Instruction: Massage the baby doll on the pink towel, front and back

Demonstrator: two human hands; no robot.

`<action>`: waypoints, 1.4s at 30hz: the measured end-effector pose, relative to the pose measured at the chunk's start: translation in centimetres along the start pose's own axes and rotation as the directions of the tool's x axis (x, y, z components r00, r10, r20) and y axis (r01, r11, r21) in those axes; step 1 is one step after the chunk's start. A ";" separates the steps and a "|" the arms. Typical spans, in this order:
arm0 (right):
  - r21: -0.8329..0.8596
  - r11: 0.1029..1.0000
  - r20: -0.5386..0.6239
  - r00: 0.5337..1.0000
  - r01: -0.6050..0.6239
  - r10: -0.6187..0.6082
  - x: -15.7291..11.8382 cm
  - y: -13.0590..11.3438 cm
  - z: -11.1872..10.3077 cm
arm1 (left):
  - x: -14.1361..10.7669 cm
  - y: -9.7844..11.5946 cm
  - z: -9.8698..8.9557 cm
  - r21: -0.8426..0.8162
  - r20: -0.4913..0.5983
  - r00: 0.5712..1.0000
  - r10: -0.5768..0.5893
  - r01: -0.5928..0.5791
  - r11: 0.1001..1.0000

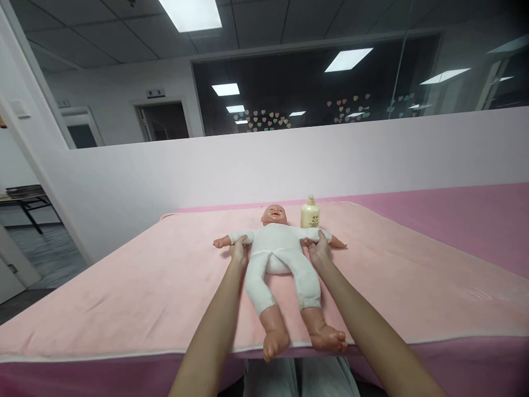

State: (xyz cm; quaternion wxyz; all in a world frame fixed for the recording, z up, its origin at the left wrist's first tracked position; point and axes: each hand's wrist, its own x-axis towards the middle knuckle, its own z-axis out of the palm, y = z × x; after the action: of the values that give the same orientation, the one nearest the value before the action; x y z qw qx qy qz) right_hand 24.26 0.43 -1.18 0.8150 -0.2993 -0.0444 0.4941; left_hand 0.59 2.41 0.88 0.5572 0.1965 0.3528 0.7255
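Note:
A baby doll (276,242) with a white cloth body lies on its back on a pink blanket (165,286), head away from me and feet at the near edge. Its arms are spread out to both sides. My left hand (238,251) grips the doll's arm on the left, thumb on top and the other fingers partly hidden beneath. On the right, my right hand (319,251) holds the doll's other arm, the thumb over the sleeve. Just beyond that arm stands a pale yellow pump bottle (310,214).
A white half wall (289,160) with glass above it closes off the far side of the padded surface. Pink covering (475,220) shows beyond the blanket at the right. At the far left, a dark-legged table (31,204) stands past an opening.

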 end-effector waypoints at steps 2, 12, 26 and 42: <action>-0.002 1.000 0.005 1.000 -0.006 0.006 0.1 0.0 0.0 | -0.1 0.0 0.0 0.003 0.000 1.000 -0.002 0.002 1.000; -0.009 1.000 -0.006 1.000 -0.002 0.002 -0.1 0.0 0.1 | -0.1 0.1 0.2 -0.002 -0.021 1.000 -0.003 0.003 1.000; 0.014 0.999 -0.023 0.999 -0.037 0.037 -0.3 -0.2 0.4 | 0.3 -0.1 -0.1 -0.008 0.005 1.000 -0.001 0.001 1.000; 0.002 0.999 -0.007 0.999 -0.036 0.036 -0.5 -0.2 0.4 | 0.6 -0.3 -0.2 -0.005 0.019 1.000 -0.008 0.008 1.000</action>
State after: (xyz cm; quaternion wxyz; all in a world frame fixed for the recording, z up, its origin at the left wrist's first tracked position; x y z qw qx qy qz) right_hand 24.04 0.12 -0.59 0.8065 -0.3011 -0.0355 0.5077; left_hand 0.45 2.98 0.50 0.5638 0.2008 0.3466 0.7223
